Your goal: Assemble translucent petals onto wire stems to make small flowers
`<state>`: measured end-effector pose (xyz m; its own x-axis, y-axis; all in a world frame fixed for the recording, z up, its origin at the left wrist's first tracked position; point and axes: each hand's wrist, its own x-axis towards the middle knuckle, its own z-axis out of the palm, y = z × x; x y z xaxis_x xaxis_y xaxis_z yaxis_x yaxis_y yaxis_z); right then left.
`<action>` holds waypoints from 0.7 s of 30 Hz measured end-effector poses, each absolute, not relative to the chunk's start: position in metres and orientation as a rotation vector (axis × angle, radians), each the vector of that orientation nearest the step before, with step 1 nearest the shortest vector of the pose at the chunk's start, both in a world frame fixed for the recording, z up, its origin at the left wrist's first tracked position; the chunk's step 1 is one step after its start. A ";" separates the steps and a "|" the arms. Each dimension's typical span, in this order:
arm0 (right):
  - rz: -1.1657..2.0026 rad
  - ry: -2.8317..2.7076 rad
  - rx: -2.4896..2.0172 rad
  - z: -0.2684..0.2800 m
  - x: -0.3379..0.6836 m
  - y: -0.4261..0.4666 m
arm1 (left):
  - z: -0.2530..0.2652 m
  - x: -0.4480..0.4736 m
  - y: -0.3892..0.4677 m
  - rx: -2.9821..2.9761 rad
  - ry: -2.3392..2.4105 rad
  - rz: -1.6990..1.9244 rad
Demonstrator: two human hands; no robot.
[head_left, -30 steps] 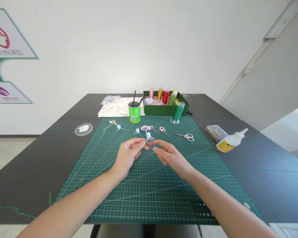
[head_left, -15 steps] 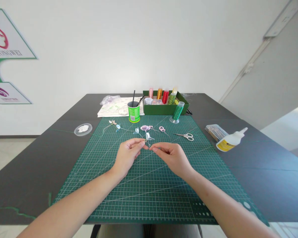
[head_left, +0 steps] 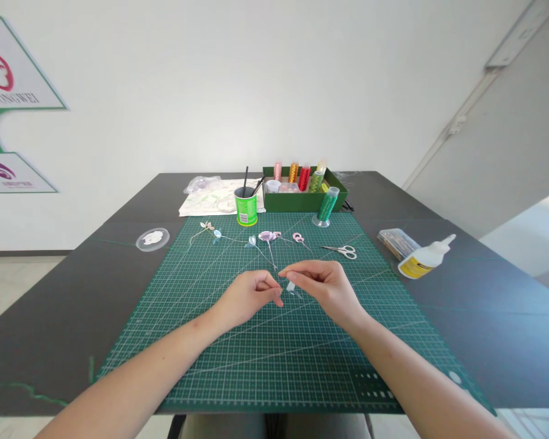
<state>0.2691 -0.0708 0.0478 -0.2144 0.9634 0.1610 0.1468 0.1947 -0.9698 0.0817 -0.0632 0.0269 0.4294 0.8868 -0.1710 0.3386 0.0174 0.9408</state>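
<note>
Over the middle of the green cutting mat (head_left: 274, 353) my two hands meet fingertip to fingertip. My left hand (head_left: 249, 297) is curled, its thumb and forefinger pinched at the lower end of a small pale wire-and-petal piece (head_left: 291, 288). My right hand (head_left: 322, 285) pinches the same piece from the right, just above the mat. Behind the hands lie several small wire flowers, a pink one (head_left: 268, 236) and a light blue one (head_left: 251, 242) among them.
Small scissors (head_left: 343, 250) lie right of the flowers. A glue bottle (head_left: 424, 260) and a clear packet (head_left: 397, 241) are off the mat's right edge. At the back stand a green can (head_left: 246, 205), a green spool (head_left: 326, 207), a green box of spools (head_left: 304, 186), papers and a round lid (head_left: 152, 239).
Both hands have come toward me and lower over the mat, taking the small petal piece away from the row of flowers. My right hand has closed its fingers on it.
</note>
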 end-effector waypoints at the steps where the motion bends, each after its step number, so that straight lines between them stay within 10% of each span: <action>1: 1.144 -1.543 -1.094 0.048 0.269 -0.070 | 0.027 0.082 -0.064 1.556 1.105 0.587; 21: 1.239 -1.513 -1.163 0.031 0.270 -0.050 | 0.030 0.085 -0.073 1.624 0.974 0.535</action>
